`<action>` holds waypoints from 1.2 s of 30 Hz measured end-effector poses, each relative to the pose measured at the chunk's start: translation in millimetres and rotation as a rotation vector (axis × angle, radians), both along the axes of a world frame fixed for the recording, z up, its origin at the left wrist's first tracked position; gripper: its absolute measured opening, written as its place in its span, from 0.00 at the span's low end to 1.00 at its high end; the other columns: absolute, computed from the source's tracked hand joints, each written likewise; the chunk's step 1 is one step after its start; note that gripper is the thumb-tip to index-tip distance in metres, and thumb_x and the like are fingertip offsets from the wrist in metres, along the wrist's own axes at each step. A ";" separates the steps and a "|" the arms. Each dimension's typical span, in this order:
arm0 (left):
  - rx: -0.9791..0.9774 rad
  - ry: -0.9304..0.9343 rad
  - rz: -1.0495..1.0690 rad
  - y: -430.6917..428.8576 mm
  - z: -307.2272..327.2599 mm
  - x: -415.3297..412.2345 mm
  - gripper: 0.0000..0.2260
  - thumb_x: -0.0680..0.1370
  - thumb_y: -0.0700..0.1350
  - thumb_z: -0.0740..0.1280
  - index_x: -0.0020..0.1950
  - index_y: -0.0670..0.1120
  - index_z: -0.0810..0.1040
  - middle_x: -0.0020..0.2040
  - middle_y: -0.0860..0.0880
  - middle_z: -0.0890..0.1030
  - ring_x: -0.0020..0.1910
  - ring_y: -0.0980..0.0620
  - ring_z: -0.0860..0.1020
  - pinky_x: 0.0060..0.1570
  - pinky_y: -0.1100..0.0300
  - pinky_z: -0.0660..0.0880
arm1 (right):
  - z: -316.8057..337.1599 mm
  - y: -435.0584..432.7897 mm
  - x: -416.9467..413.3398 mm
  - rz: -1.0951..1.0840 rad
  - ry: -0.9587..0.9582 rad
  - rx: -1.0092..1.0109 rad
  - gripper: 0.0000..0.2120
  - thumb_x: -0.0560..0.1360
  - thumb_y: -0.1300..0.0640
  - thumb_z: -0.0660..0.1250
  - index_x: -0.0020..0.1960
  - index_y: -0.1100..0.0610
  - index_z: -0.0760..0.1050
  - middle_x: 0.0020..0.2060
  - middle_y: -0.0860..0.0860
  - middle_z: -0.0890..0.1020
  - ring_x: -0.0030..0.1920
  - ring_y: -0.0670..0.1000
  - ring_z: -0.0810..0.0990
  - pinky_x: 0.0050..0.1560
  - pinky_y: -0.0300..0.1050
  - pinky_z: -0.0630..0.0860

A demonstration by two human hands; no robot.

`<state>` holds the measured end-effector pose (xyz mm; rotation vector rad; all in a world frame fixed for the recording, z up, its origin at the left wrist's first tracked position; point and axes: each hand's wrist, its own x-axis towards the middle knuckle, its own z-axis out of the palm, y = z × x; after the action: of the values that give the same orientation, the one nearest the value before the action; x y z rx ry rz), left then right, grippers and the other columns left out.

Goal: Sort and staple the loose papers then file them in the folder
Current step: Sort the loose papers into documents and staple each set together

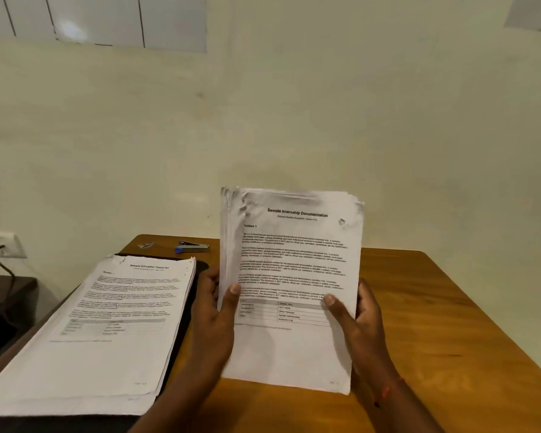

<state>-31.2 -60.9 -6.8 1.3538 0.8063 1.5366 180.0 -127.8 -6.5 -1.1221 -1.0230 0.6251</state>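
Note:
I hold a bundle of printed sheets (294, 264) upright above the wooden table (434, 314); its top page is headed "Sample Internship Documentation". My left hand (214, 310) grips its left edge, thumb on the front. My right hand (356, 320) grips the right edge the same way. The bundle's top corners are crumpled. A second stack of papers (107, 323) lies flat at the left on a black folder (186, 310). A blue and grey stapler (191, 246) lies at the table's far edge, behind the bundle's left side.
A small object (146, 245), too blurred to identify, lies left of the stapler. A cream wall stands right behind the table. At the far left are a wall socket with a black cable (3, 267) and a low dark surface (3, 295).

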 end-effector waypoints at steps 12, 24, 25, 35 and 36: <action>0.183 0.065 0.151 -8.2 10.6 1.9 0.11 0.85 0.50 0.57 0.63 0.55 0.75 0.57 0.62 0.82 0.57 0.60 0.80 0.50 0.68 0.78 | 16.8 -5.9 -10.9 -0.103 -0.035 0.200 0.15 0.73 0.57 0.70 0.59 0.48 0.73 0.52 0.38 0.84 0.53 0.42 0.84 0.42 0.37 0.82; -0.040 0.086 -0.043 -1.3 -4.2 4.8 0.18 0.82 0.57 0.58 0.70 0.54 0.70 0.62 0.54 0.80 0.60 0.53 0.80 0.55 0.51 0.82 | -7.2 6.0 -3.2 -0.045 -0.082 0.004 0.19 0.73 0.51 0.70 0.63 0.45 0.72 0.56 0.38 0.83 0.58 0.41 0.82 0.52 0.39 0.82; -0.047 0.076 -0.043 -1.1 -4.4 5.1 0.18 0.82 0.57 0.58 0.70 0.54 0.71 0.62 0.52 0.80 0.60 0.52 0.81 0.55 0.48 0.82 | -8.4 5.1 -4.1 -0.044 -0.102 -0.005 0.20 0.73 0.50 0.70 0.63 0.44 0.72 0.56 0.37 0.83 0.58 0.40 0.81 0.53 0.38 0.81; -0.074 0.131 0.012 3.0 -12.5 6.7 0.14 0.82 0.58 0.60 0.66 0.56 0.71 0.60 0.53 0.81 0.57 0.52 0.83 0.50 0.51 0.84 | -29.1 13.2 -1.0 -0.067 -0.334 -0.133 0.18 0.81 0.52 0.67 0.65 0.42 0.63 0.59 0.38 0.81 0.59 0.43 0.80 0.53 0.48 0.83; -0.087 0.142 0.018 5.1 -15.8 7.1 0.13 0.82 0.58 0.61 0.65 0.56 0.71 0.60 0.52 0.81 0.56 0.51 0.83 0.49 0.49 0.84 | -33.2 14.9 0.5 -0.072 -0.368 -0.183 0.19 0.81 0.51 0.66 0.66 0.42 0.62 0.61 0.39 0.80 0.61 0.44 0.79 0.55 0.51 0.82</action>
<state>-24.1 -55.8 -22.6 1.4058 0.9647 1.4148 180.5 -112.9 -39.7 -1.4648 -1.2492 0.4690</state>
